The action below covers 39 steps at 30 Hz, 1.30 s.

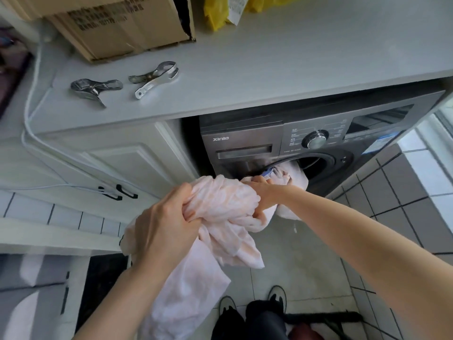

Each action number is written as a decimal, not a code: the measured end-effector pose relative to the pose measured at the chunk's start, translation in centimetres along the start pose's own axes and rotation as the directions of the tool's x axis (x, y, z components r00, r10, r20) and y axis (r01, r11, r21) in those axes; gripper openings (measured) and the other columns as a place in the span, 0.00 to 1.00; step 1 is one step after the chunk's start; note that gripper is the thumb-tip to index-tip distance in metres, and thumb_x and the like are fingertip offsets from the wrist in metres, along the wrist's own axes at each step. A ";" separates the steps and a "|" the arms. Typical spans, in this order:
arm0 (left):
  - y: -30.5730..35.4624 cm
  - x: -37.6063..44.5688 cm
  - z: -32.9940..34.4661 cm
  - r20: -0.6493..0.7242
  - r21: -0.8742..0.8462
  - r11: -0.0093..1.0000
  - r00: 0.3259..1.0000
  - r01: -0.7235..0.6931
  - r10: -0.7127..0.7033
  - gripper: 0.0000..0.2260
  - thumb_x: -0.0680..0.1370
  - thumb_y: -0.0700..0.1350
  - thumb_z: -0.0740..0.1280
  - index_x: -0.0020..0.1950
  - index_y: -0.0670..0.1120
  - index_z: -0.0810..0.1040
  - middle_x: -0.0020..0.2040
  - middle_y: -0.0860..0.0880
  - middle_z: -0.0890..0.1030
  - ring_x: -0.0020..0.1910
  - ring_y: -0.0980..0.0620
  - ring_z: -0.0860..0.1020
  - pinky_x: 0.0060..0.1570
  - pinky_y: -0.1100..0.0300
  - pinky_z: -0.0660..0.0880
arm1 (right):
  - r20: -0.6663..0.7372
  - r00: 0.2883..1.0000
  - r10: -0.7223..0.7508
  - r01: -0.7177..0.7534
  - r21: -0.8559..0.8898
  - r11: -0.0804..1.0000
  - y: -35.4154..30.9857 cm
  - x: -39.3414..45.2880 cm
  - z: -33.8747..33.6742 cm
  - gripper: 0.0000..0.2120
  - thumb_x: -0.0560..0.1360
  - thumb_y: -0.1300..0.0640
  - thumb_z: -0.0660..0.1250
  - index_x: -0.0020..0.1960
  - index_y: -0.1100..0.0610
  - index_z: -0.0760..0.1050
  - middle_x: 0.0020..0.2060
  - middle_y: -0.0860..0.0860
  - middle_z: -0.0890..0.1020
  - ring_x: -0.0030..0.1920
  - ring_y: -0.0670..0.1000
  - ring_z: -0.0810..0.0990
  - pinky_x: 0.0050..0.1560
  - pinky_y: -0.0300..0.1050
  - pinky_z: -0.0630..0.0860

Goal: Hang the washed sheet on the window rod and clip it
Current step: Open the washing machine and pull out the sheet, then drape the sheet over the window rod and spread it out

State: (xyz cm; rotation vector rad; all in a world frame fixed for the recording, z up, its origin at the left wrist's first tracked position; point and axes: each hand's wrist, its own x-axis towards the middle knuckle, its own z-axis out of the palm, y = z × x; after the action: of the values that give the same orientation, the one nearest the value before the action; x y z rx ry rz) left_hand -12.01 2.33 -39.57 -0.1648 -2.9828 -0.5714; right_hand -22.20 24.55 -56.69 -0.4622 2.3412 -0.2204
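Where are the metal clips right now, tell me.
In the head view, both metal clips lie side by side on the grey countertop, upper left, just in front of the cardboard box and above the washing machine.

1. The washer's round opening [316, 165], at centre right of the frame, is partly filled by the pale pink sheet [228, 217] and the right hand [263, 192]; dark open room shows only on its right side.
2. Both hands grip the bunched sheet in front of the door, the left hand [166, 224] at lower centre, blocking the way there.
3. The countertop [294, 57] overhangs the washer directly above.
4. On it, 2 metal clips [125, 82] lie at upper left, apart from each other, with bare surface stretching to their right.
5. A cardboard box [117, 25] and yellow bags [220, 11] stand along the counter's far edge.
6. The floor tiles [294, 253] below the sheet lie open down to the shoes [252, 300].
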 end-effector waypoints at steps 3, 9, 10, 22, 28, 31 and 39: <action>-0.6 0.0 0.1 -0.003 -0.007 0.999 0.999 0.034 -0.034 0.18 0.68 0.39 0.69 0.37 0.53 0.59 0.29 0.56 0.68 0.29 0.44 0.67 0.25 0.61 0.58 | 0.045 0.998 0.052 -0.058 0.157 0.986 0.1 0.5 0.1 0.24 0.67 0.43 0.72 0.59 0.52 0.74 0.53 0.49 0.77 0.58 0.54 0.75 0.52 0.47 0.73; -2.4 -0.2 -0.4 -0.016 -0.010 0.993 0.993 0.116 -0.117 0.16 0.69 0.40 0.69 0.36 0.49 0.61 0.28 0.52 0.69 0.29 0.46 0.68 0.25 0.59 0.60 | -0.053 0.997 0.063 -0.052 0.198 0.979 1.5 -1.9 -3.1 0.12 0.68 0.50 0.71 0.48 0.50 0.73 0.44 0.47 0.80 0.45 0.51 0.78 0.40 0.39 0.71; -2.8 -0.2 -0.6 -0.013 -0.010 0.992 0.992 0.124 -0.124 0.16 0.69 0.40 0.69 0.36 0.49 0.61 0.28 0.51 0.69 0.28 0.47 0.68 0.25 0.58 0.60 | -0.071 0.996 0.060 -0.045 0.195 0.980 1.9 -2.7 -4.0 0.13 0.68 0.51 0.71 0.50 0.50 0.74 0.46 0.47 0.80 0.47 0.51 0.79 0.42 0.40 0.72; -2.5 2.7 -4.7 0.002 -0.087 0.993 0.997 0.078 -0.078 0.16 0.66 0.42 0.70 0.37 0.50 0.62 0.30 0.51 0.73 0.32 0.40 0.70 0.29 0.55 0.65 | -0.488 0.869 0.077 -0.103 -0.027 0.994 1.9 -16.9 -12.8 0.24 0.70 0.43 0.71 0.59 0.49 0.65 0.46 0.49 0.80 0.45 0.55 0.79 0.41 0.51 0.76; -1.6 4.4 -8.2 0.032 -0.146 0.988 0.999 0.047 -0.043 0.14 0.67 0.49 0.72 0.50 0.51 0.73 0.44 0.46 0.82 0.46 0.36 0.78 0.41 0.49 0.76 | -0.613 0.790 0.012 -0.061 -0.059 0.996 -1.9 -24.6 -17.2 0.26 0.72 0.53 0.68 0.65 0.45 0.59 0.51 0.51 0.79 0.46 0.56 0.79 0.41 0.51 0.75; -1.0 5.0 -10.1 0.105 -0.142 0.990 0.994 0.023 -0.008 0.22 0.65 0.54 0.74 0.57 0.54 0.73 0.51 0.45 0.83 0.51 0.38 0.79 0.43 0.52 0.75 | -0.715 0.697 -0.052 -0.101 -0.169 0.980 -3.9 -27.9 -20.1 0.24 0.70 0.57 0.67 0.62 0.47 0.62 0.50 0.53 0.80 0.46 0.59 0.80 0.40 0.53 0.77; -0.6 5.1 -15.0 0.149 -0.194 0.967 0.969 -0.166 0.196 0.53 0.58 0.60 0.79 0.75 0.66 0.51 0.64 0.54 0.78 0.57 0.48 0.78 0.44 0.55 0.72 | -0.805 0.582 -0.110 -0.443 -0.428 0.788 -7.7 -34.3 -26.0 0.21 0.68 0.62 0.65 0.60 0.53 0.66 0.41 0.54 0.77 0.41 0.61 0.80 0.38 0.54 0.78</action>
State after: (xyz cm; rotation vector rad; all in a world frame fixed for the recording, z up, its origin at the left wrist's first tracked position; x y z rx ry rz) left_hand -15.94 -3.33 -25.31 -0.5207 -3.0244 -0.8430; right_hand -15.20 31.49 -14.16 -0.4652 3.3605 0.5801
